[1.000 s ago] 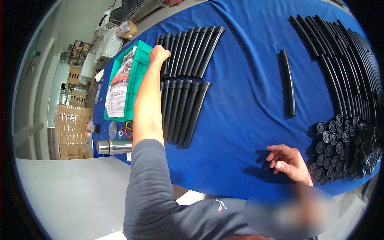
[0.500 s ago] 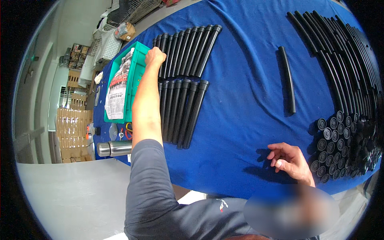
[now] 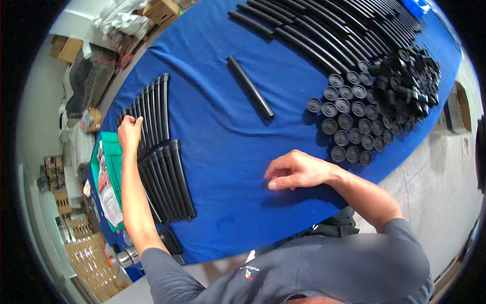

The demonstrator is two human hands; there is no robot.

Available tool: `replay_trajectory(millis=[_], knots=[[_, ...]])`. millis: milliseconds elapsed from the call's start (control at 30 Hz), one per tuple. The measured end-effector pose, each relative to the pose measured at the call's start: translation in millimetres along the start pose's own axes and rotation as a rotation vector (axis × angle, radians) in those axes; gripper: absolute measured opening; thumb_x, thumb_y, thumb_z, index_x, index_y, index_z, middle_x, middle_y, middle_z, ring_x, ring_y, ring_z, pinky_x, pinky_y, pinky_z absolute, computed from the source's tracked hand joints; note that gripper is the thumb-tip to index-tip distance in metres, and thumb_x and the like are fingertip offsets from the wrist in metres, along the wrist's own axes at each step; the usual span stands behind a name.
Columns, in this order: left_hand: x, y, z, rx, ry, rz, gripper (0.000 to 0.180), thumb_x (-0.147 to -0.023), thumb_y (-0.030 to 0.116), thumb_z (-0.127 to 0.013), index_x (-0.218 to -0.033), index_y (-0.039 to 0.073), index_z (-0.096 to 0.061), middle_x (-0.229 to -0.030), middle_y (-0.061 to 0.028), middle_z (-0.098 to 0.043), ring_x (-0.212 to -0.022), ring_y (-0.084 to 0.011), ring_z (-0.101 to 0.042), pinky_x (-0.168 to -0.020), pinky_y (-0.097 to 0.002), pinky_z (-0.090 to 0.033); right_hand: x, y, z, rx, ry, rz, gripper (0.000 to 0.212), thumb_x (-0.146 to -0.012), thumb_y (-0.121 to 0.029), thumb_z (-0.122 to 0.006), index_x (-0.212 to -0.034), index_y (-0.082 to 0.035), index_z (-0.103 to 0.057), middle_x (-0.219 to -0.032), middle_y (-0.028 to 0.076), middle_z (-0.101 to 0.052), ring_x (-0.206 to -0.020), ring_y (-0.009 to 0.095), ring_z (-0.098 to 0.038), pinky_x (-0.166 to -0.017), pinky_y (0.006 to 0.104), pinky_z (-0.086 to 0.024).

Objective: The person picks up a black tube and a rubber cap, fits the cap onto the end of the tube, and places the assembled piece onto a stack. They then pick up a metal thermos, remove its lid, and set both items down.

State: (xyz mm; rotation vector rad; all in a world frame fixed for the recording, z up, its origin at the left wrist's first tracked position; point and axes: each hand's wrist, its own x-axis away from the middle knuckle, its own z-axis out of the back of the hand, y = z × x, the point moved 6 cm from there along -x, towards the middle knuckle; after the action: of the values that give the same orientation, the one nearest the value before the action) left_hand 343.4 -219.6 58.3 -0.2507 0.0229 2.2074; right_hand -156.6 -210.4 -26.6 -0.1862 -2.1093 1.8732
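Note:
My left hand (image 3: 130, 133) reaches out to the left end of the far row of black capped tubes (image 3: 159, 114), beside the green crate (image 3: 108, 177). Its fingers are bent together, and what lies between them, if anything, is hidden. A nearer row of similar capped tubes (image 3: 169, 185) lies to the right of my left forearm. Over the bare cloth my right hand (image 3: 298, 169) hovers with nothing in it, its fingers loosely curled and the thumb apart. Beyond it a single black tube (image 3: 250, 87) lies slantwise on the blue cloth.
Many black tubes (image 3: 309, 35) lie in rows at the far right. Nearer are standing round black caps (image 3: 345, 121) and a heaped pile of black parts (image 3: 405, 83). Newspaper (image 3: 109, 195) lines the crate. A steel flask (image 3: 127, 257) lies near the table's left edge.
My view has swung to the right, so the table's contents sit further left. My right hand has come inward, away from the caps. My left hand is still at the far row.

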Motion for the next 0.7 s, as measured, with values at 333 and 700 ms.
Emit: replay_trajectory(millis=[333, 700], knots=[[149.2, 248.1, 62.8, 0.720, -0.067, -0.469, 0.024, -0.080, 0.015, -0.078, -0.098, 0.001, -0.069, -0.080, -0.0094, -0.070, -0.065, -0.0132, -0.063, -0.059, -0.0291, -0.051, 1.9, -1.7, -13.2, 0.299, -0.131, 0.137, 0.031, -0.089, -0.032, -0.068, -0.091, -0.001, -0.071, -0.075, 0.010, -0.069, -0.070, 0.019, -0.065, -0.064, 0.0346, -0.050], [224.7, 413.2, 29.6, 0.675, -0.239, -1.039, 0.067, -0.075, 0.009, -0.075, -0.135, 0.007, -0.045, -0.121, -0.0167, -0.063, -0.112, -0.0335, -0.060, -0.094, -0.0407, -0.049, -10.2, 10.2, -19.2, 0.279, -0.086, 0.331, 0.035, -0.086, -0.035, -0.069, -0.078, 0.000, -0.069, -0.062, 0.009, -0.064, -0.054, 0.019, -0.061, -0.052, 0.0359, -0.048]])
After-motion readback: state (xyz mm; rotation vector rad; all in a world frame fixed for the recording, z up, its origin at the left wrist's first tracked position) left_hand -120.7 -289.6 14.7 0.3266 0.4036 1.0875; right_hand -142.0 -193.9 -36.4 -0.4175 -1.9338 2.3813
